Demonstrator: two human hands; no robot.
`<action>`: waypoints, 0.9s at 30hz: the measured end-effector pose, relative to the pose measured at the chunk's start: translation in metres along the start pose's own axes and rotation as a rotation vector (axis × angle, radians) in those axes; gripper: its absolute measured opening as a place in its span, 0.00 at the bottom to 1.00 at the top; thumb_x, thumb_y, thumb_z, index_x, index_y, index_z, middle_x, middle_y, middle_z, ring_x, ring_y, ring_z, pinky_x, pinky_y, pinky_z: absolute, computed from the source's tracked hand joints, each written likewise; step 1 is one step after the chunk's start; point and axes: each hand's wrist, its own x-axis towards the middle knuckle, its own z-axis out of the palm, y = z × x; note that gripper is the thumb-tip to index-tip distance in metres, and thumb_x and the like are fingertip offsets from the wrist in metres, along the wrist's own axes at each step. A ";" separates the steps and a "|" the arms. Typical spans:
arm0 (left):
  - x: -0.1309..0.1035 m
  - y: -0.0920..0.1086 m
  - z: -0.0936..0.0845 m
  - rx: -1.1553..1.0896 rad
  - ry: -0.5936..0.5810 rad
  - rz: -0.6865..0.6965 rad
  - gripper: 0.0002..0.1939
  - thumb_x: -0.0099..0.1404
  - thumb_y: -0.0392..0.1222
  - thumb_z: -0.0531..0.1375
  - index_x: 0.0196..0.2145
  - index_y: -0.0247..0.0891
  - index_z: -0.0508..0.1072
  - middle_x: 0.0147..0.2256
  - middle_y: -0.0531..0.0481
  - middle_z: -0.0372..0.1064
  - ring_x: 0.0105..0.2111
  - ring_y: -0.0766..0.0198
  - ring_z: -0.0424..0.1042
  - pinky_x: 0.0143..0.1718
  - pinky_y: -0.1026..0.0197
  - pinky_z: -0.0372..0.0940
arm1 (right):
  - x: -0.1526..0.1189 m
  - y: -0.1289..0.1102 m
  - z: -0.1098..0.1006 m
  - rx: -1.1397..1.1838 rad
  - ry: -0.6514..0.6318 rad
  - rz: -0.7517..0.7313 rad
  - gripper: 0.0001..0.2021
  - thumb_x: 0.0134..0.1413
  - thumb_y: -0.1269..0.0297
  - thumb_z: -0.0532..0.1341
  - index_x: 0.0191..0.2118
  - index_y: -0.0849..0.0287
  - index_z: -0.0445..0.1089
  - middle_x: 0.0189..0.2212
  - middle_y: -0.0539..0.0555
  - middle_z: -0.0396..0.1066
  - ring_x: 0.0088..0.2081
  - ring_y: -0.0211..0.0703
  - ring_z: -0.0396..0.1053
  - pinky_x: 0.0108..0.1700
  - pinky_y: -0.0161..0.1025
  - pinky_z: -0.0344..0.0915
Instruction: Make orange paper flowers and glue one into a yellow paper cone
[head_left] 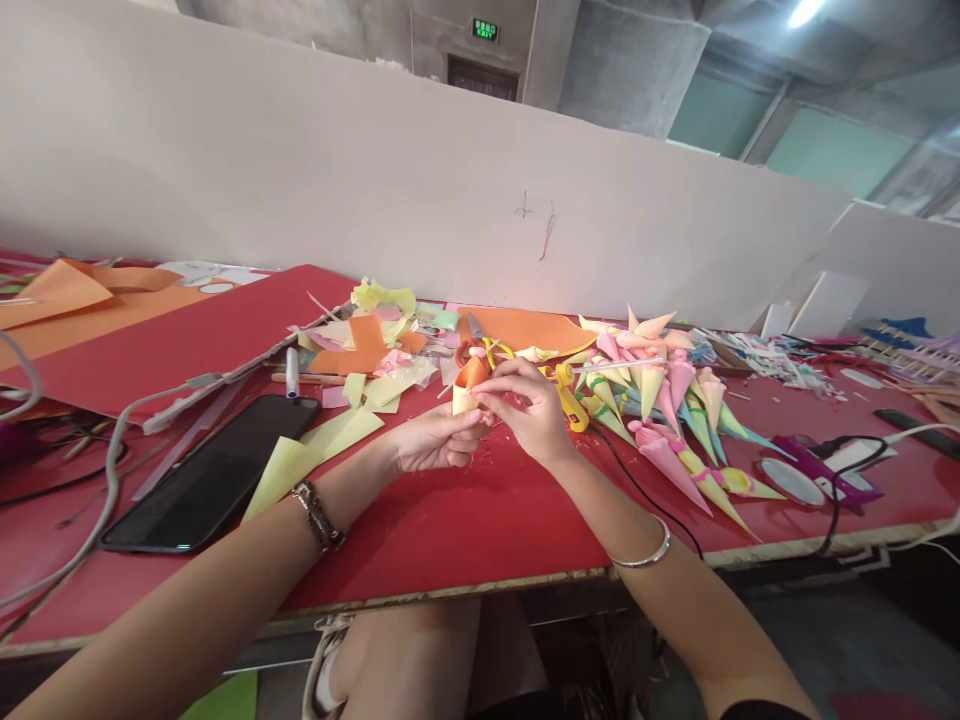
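A small curled paper piece (463,400), pale yellow with an orange part above it, is up over the red table (480,530). My left hand (442,440) is closed on its lower end, thumb on top. From the other side, the thumb and fingertips of my right hand (531,410) pinch its right edge. A yellow glue gun (573,402) lies just beyond my right wrist. Yellow-handled scissors (499,350) rest behind the paper, partly covered by it. Pale yellow paper sheets (300,460) lie under and beside my left forearm.
Several pastel paper cones (667,390) are heaped to the right. A black phone (214,475) and a white marker (292,372) lie on the left, near a grey cable (112,480). Paper scraps (364,345) spread behind my hands. A white partition (375,170) stands at the back.
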 end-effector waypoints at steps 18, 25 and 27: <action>-0.003 0.002 0.004 0.051 -0.037 -0.075 0.16 0.51 0.47 0.64 0.27 0.35 0.62 0.17 0.63 0.39 0.15 0.78 0.36 0.13 0.72 0.36 | -0.002 0.012 0.005 0.498 -0.203 0.405 0.17 0.43 0.55 0.62 0.41 0.53 0.65 0.37 0.50 0.69 0.38 0.39 0.68 0.39 0.38 0.68; 0.003 0.004 -0.001 -0.040 0.200 0.146 0.16 0.52 0.47 0.64 0.26 0.36 0.60 0.16 0.63 0.39 0.14 0.78 0.37 0.13 0.73 0.38 | -0.001 0.008 0.001 0.216 -0.114 0.179 0.10 0.50 0.59 0.58 0.40 0.53 0.66 0.34 0.50 0.66 0.37 0.38 0.66 0.41 0.39 0.66; 0.003 0.004 -0.001 -0.037 0.261 0.177 0.16 0.52 0.46 0.64 0.24 0.36 0.59 0.16 0.63 0.39 0.14 0.78 0.38 0.13 0.73 0.38 | -0.001 0.007 0.000 0.072 -0.113 0.081 0.06 0.50 0.63 0.59 0.37 0.54 0.68 0.34 0.50 0.65 0.37 0.38 0.66 0.42 0.39 0.65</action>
